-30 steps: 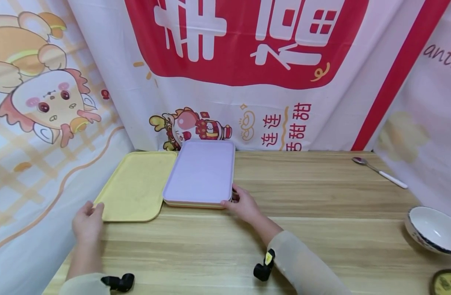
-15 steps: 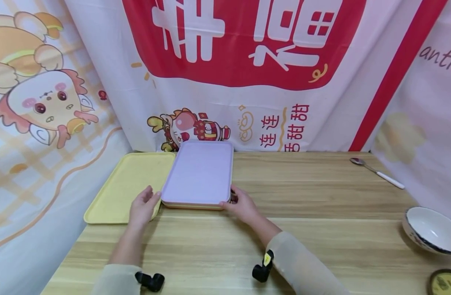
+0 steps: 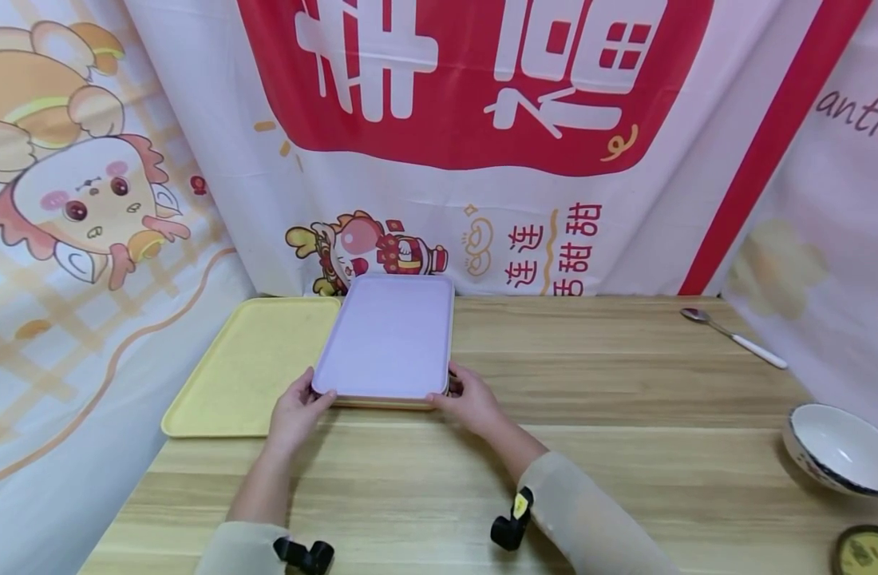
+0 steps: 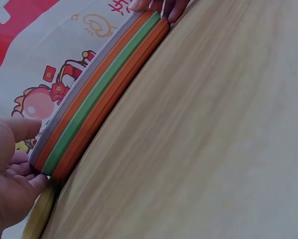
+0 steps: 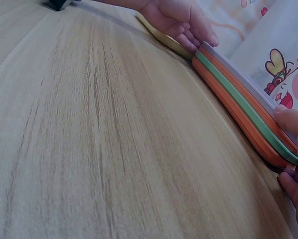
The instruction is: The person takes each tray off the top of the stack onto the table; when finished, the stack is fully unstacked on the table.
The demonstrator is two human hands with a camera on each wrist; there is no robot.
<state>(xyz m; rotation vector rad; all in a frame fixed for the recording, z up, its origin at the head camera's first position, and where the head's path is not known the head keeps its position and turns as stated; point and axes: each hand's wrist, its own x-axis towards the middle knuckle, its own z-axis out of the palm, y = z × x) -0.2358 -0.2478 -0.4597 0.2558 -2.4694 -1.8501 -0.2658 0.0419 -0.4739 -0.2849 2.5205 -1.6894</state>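
A stack of several trays lies near the back of the table, a lilac tray [image 3: 385, 335] on top. Orange and green tray edges [image 4: 101, 94] show beneath it in the left wrist view. At the stack's near left corner, my left hand [image 3: 295, 411] grips it, thumb at the top rim and fingers at the side and lower edge. My right hand [image 3: 475, 403] holds the near right corner, its thumb [image 5: 288, 117] by the upper rim and fingers lower down. A yellow tray [image 3: 245, 367] lies flat just left of the stack, close to my left hand.
To the right, a white-handled spoon [image 3: 733, 338] lies by the side cloth. In front of it stands a white bowl [image 3: 841, 447] with a dark rim. A round dark-rimmed item [image 3: 870, 551] is cut off at the lower right. Printed cloths [image 3: 482, 192] border the table.
My left hand has left the yellow tray's near left corner, moved right and taken hold of the stack's left corner. My right hand has stayed at the stack's right corner.
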